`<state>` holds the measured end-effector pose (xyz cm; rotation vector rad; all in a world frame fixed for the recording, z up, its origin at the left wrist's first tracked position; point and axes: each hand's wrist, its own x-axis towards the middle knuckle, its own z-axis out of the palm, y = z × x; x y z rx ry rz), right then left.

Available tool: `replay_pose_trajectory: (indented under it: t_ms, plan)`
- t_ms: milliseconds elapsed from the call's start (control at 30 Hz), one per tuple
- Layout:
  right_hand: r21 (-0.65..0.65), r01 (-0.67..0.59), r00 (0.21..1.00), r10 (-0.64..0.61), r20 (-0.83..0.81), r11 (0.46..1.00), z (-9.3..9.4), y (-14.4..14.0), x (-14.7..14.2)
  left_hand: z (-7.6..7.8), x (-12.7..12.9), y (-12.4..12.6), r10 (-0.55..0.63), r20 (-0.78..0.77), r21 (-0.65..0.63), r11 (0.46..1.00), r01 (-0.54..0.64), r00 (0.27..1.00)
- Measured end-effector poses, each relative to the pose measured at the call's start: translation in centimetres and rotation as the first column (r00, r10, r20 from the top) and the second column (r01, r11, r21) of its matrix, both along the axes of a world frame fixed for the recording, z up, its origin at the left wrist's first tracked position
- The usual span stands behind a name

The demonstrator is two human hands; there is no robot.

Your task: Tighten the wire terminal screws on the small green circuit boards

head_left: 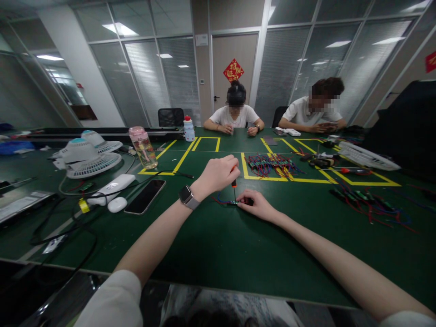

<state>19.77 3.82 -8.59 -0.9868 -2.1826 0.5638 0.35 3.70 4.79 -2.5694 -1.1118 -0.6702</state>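
Observation:
My left hand [218,173], with a watch on its wrist, grips a small screwdriver [234,187] held upright, tip down. The tip rests on a small circuit board with red and blue wires [227,201] lying on the green table [218,254]. My right hand [257,204] presses down on the right end of that board and holds it against the table. A heap of similar wired boards [272,164] lies inside a yellow-taped box just beyond my hands.
To the left lie a black phone [145,196], a white mouse [116,204], a power strip, cables, two white fans [89,156] and a pink bottle [143,146]. More wired boards [371,204] lie right. Two people sit across the table, working with their hands.

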Motion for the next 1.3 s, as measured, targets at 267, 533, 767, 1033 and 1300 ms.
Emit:
replay_pose_trajectory:
  t_ms: [267, 533, 767, 1033, 1300]
  plan:
    - [0.011, 0.002, 1.0, -0.002, -0.003, 1.0, -0.13, 0.03, -0.03, -0.5, 0.23, 0.22, 0.055, 0.016, -0.002, 0.998, -0.055, 0.998]
    - [0.001, -0.004, 1.0, 0.004, -0.007, 1.0, -0.12, 0.07, -0.04, 0.01, 0.05, -0.12, -0.01, 0.005, -0.025, 1.0, 0.01, 1.0]
    - [-0.004, 0.007, 1.0, -0.007, 0.003, 1.0, 0.05, -0.08, -0.04, -0.42, 0.18, 0.42, -0.007, 0.046, -0.089, 0.996, 0.011, 0.999]
    - [0.004, -0.004, 1.0, 0.004, -0.002, 1.0, 0.26, -0.21, -0.08, 0.22, -0.36, 0.17, -0.086, 0.044, -0.098, 0.991, 0.09, 0.995]
    - [-0.004, -0.001, 1.0, 0.001, -0.006, 1.0, 0.05, -0.12, -0.03, -0.05, -0.09, 0.32, 0.011, 0.011, -0.066, 0.998, -0.01, 1.0]
